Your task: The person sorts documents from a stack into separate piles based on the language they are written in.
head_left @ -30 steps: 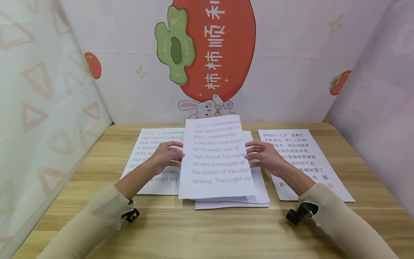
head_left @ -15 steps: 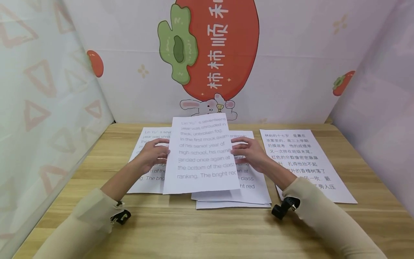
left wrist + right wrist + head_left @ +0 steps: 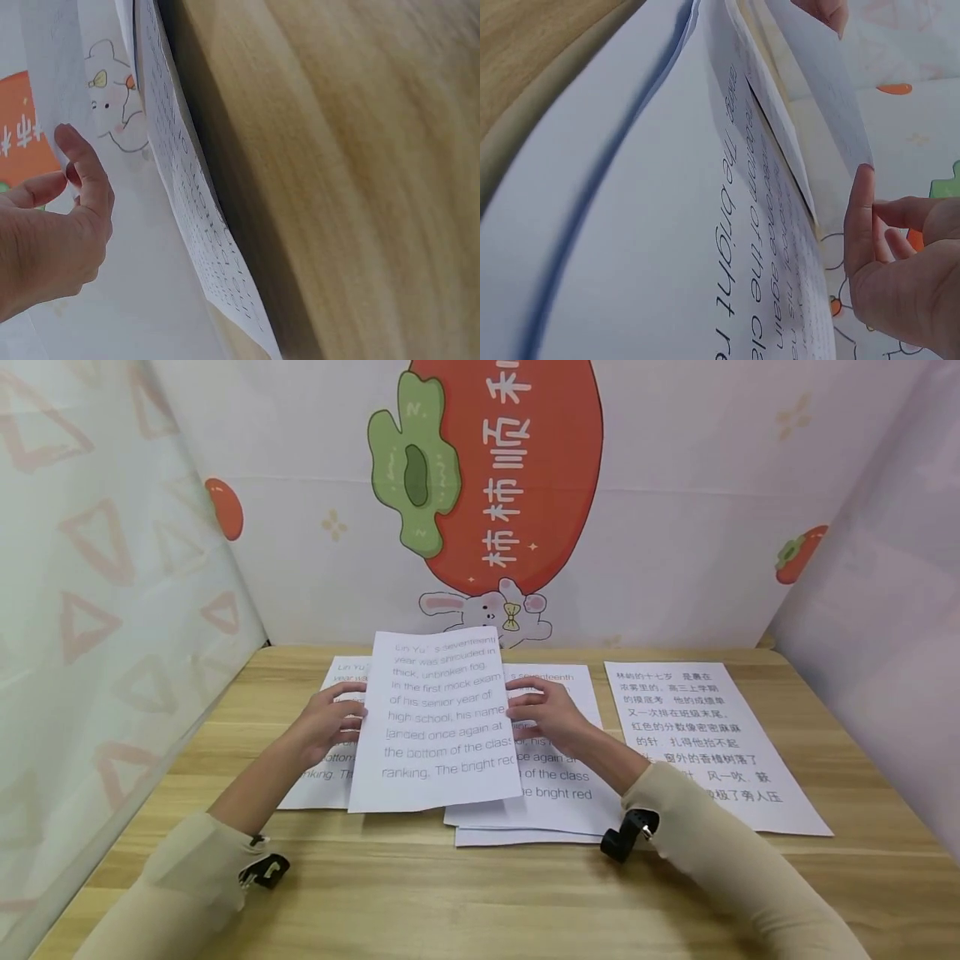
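A printed sheet of paper (image 3: pixel 435 718) with English text is held up, tilted, over the table. My left hand (image 3: pixel 330 718) pinches its left edge and my right hand (image 3: pixel 551 717) pinches its right edge. In the left wrist view, the left hand (image 3: pixel 60 217) has thumb and fingers at the edge of the raised sheet (image 3: pixel 56 67). From the right wrist, the right hand (image 3: pixel 900 262) shows its fingertips on the paper's edge. Below, the sheet overlaps a left paper (image 3: pixel 315 789) and part of the middle pile (image 3: pixel 562 810), both printed with the same English text.
A sheet with Chinese text (image 3: pixel 675 718) lies on the right side of the wooden table (image 3: pixel 480 902). Behind the table stands a white backdrop (image 3: pixel 675 568) printed with a persimmon and a rabbit. Dark wrist-worn devices sit at both sleeves.
Both hands have carried the sheet leftward from over the middle pile to over the left paper. More of the middle pile and of the Chinese sheet now shows.
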A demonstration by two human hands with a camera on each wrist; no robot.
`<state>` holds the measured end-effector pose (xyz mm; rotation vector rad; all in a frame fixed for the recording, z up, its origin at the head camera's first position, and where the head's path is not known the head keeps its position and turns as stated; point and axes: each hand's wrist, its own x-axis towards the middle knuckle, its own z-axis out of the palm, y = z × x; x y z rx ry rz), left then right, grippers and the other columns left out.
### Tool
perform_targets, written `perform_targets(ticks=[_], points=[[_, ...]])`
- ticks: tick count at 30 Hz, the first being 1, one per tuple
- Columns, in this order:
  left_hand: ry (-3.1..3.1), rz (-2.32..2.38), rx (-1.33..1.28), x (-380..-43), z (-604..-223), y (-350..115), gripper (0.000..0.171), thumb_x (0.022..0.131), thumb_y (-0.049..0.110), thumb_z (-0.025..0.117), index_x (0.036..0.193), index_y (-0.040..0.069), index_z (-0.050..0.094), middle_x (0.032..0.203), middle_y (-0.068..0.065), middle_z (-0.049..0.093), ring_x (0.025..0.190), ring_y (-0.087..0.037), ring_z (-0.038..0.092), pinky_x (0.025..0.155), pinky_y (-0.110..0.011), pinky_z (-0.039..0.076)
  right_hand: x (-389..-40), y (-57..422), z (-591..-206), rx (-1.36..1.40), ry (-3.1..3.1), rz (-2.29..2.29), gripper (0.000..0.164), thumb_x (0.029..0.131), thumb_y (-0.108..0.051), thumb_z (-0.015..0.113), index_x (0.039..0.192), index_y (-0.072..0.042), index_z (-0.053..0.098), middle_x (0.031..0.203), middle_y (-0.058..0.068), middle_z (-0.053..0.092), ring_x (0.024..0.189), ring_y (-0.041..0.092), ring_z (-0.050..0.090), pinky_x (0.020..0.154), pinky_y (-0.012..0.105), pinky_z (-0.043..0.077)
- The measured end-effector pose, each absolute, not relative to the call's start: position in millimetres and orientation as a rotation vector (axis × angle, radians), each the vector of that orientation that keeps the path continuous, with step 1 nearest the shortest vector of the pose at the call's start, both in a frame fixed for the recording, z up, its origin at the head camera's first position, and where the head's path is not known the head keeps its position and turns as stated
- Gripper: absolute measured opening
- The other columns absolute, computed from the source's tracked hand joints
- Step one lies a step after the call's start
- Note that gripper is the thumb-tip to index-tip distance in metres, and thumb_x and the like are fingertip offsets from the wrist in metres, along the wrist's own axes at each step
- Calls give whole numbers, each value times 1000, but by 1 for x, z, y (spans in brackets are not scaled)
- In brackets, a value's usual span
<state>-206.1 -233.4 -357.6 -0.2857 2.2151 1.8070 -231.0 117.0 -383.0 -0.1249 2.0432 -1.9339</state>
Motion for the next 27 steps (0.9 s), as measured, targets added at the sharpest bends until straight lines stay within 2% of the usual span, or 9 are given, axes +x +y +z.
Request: perform_targets(ticks=[10,21,27], points=[[2214,1829,-284,-207,-360,-257,59,103,2,49,160,4,30,117,-8,59,85,-10,67,78,-24,61,-239,92,-383,-130,2011,-1930,49,96,6,67,142,-9,57,111,13,67,95,22,71,77,37,66],[2335,1743,-397,-211,-362,-272,59,104,7,48,161,4,33,134,-15,51,87,-8,59,73,-19,57,-247,63,-388,-96,1945,-1915,52,94,9,67,142,-6,54,115,17,68,90,25,73,74,36,66],[2386,1739,-502,-211,-361,-277,58,102,7,48,159,5,38,127,-10,55,85,-7,59,70,-19,54,-246,47,-389,-102,1944,-1883,56,92,11,68,144,-4,50,112,17,67,79,23,73,72,37,66]])
